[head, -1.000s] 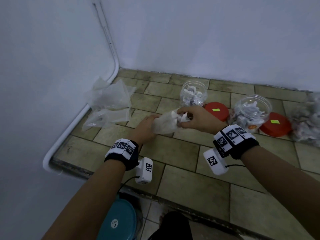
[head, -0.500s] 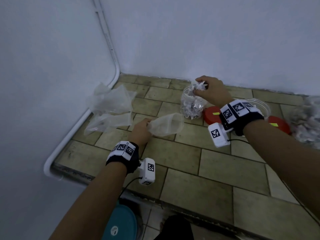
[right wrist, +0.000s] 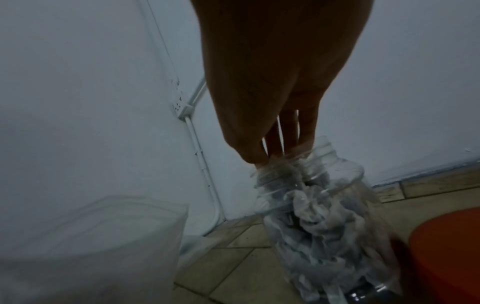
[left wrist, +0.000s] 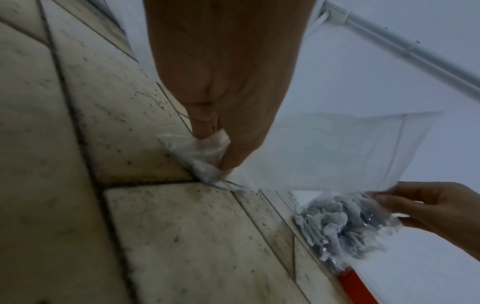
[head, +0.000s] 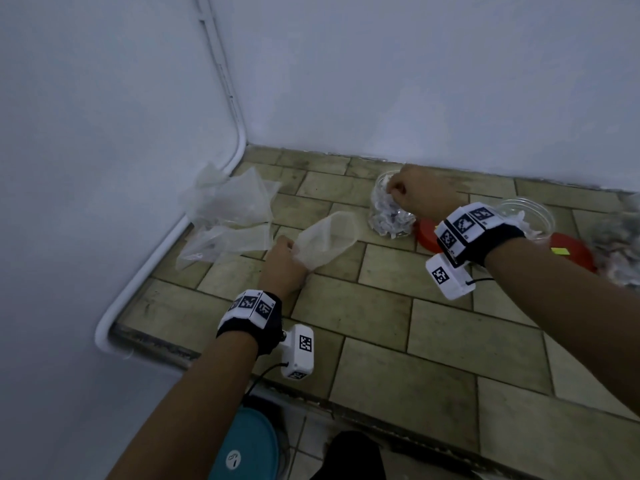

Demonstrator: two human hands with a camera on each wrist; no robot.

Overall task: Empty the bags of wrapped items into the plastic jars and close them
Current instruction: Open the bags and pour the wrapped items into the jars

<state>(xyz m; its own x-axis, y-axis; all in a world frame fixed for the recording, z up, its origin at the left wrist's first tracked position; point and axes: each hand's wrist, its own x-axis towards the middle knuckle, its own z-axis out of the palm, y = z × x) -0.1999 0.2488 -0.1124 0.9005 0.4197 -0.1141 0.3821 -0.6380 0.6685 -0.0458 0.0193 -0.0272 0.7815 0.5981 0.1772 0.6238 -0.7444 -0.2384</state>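
Note:
My left hand [head: 291, 250] pinches one corner of a clear, emptied plastic bag [head: 327, 239], which hangs open just above the tiled ledge; the left wrist view shows that pinch [left wrist: 217, 158] on the bag [left wrist: 324, 152]. My right hand [head: 393, 190] is at the mouth of the left plastic jar [head: 388, 220], fingers bunched on wrapped items. In the right wrist view its fingertips [right wrist: 253, 157] enter the jar [right wrist: 324, 216], which is well filled with white wrapped items. The jar's red lid [head: 426, 233] lies beside it.
A second open jar [head: 533, 211] with its red lid [head: 573, 252] stands to the right. A full bag of wrapped items [head: 620, 244] lies at the far right. Emptied bags [head: 228, 216] lie by the wall pipe at the left. The ledge's front edge [head: 311, 398] drops off.
My right hand took wrapped items out of the bag, carried them up over the left jar and has now lowered them into its mouth. The left hand keeps holding the bag.

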